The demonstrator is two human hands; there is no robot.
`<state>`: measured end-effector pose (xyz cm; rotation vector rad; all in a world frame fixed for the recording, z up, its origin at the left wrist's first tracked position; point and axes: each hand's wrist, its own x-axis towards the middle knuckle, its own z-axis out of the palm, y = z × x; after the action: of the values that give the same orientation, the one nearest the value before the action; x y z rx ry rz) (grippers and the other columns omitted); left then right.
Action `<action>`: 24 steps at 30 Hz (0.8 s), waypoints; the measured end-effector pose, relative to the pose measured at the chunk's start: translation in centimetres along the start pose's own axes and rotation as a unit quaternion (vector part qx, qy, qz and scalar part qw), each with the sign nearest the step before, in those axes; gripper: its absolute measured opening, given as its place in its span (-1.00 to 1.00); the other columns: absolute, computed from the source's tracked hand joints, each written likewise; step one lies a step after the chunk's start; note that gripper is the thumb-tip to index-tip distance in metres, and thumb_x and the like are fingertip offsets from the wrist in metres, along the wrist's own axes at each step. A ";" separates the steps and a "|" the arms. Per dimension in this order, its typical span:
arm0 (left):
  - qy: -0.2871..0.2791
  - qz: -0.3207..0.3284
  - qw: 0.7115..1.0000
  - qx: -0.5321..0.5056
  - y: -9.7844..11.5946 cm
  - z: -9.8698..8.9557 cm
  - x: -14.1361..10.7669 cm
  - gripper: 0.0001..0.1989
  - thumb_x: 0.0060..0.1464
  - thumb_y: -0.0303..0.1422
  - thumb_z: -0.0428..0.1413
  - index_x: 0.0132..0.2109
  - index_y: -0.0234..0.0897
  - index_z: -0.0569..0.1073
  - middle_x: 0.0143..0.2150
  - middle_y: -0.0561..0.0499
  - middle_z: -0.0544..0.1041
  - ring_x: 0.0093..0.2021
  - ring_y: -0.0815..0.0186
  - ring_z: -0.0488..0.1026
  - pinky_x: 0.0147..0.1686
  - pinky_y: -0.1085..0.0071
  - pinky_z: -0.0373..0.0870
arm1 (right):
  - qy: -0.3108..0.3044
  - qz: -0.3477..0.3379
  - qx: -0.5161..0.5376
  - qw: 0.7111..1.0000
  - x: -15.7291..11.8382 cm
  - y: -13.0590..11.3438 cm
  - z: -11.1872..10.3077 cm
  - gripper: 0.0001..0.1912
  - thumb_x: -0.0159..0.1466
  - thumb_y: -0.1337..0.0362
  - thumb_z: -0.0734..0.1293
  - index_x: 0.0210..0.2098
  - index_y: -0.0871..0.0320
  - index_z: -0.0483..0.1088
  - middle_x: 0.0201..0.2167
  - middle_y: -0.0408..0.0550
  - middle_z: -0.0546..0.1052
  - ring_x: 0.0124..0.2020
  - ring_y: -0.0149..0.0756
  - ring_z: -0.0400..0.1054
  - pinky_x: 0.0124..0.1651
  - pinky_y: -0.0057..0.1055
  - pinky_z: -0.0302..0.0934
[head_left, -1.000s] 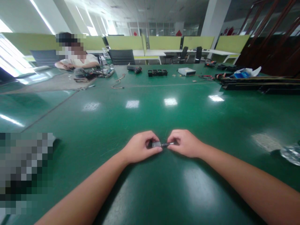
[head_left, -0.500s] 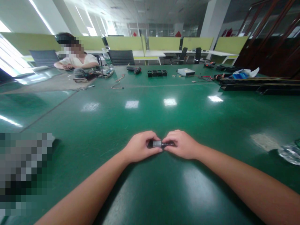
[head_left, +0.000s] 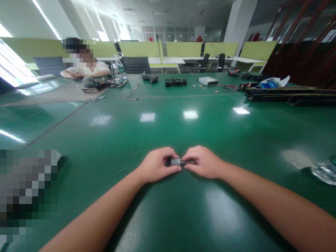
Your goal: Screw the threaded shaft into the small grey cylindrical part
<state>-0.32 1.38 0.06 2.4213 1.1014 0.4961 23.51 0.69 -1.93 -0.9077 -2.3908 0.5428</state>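
Head view: two bare forearms reached in from the bottom corners and met just below the centre of the frame, low over a glossy green table (head_left: pixel 168 217). The left hand (head_left: pixel 156 165) was curled, its fingers pinched around the grey end of a small cylindrical part (head_left: pixel 176 162). The right hand (head_left: pixel 204 161) was also curled, fingertips closed on the thin dark piece (head_left: pixel 189 162) sticking out of that part toward the right. The two pieces sat in line and touching between the hands; whether they were fully joined could not be told, so the fitting looked under way rather than finished.

At the right edge lay a crumpled clear plastic bag (head_left: pixel 325 171). A blurred patch covered the lower left. In the upper left, another person (head_left: pixel 86 67) sat at the far side of the table with small parts in front of them. Along the upper middle lay a cable (head_left: pixel 132 92), a dark power tool (head_left: pixel 150 78), a row of black blocks (head_left: pixel 176 82) and a flat white box (head_left: pixel 208 81). Long dark rails (head_left: pixel 288 95) stretched across the upper right.
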 end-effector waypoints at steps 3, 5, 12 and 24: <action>-0.001 0.001 1.000 -0.001 0.0 0.0 0.0 -0.71 0.08 -0.12 0.26 -0.17 -0.22 0.53 -0.33 0.08 0.50 -0.37 0.35 0.38 -0.37 0.45 0.20 | 0.001 0.001 0.000 1.000 0.0 0.0 0.0 -0.85 0.23 0.34 0.43 -0.18 0.12 0.56 -0.30 -0.11 0.60 -0.27 -0.32 0.43 -0.11 -0.37 0.19; -0.004 0.000 1.000 -0.002 0.1 -0.1 0.0 -0.70 0.07 -0.11 0.25 -0.17 -0.22 0.53 -0.33 0.07 0.50 -0.37 0.35 0.38 -0.37 0.45 0.21 | 0.002 0.002 0.001 1.000 0.0 0.0 -0.1 -0.85 0.23 0.34 0.43 -0.19 0.13 0.56 -0.31 -0.12 0.59 -0.28 -0.33 0.43 -0.11 -0.37 0.19; -0.004 -0.004 1.000 -0.001 0.2 -0.2 0.0 -0.70 0.07 -0.11 0.26 -0.17 -0.22 0.54 -0.34 0.07 0.50 -0.37 0.34 0.38 -0.38 0.45 0.20 | -0.005 0.004 0.004 1.000 0.0 -0.1 -0.2 -0.84 0.23 0.34 0.43 -0.18 0.12 0.56 -0.29 -0.10 0.60 -0.26 -0.31 0.44 -0.11 -0.36 0.20; -0.006 -0.003 1.000 -0.007 0.1 -0.1 0.0 -0.72 0.06 -0.13 0.27 -0.17 -0.22 0.54 -0.32 0.07 0.50 -0.37 0.34 0.37 -0.38 0.45 0.19 | -0.002 0.003 0.002 1.000 -0.2 -0.2 -0.4 -0.85 0.20 0.36 0.43 -0.21 0.16 0.56 -0.35 -0.10 0.58 -0.32 -0.33 0.40 -0.15 -0.38 0.20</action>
<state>-0.32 1.33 0.19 2.4054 1.0977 0.4857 23.76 0.46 -1.55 -0.9148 -2.3899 0.5510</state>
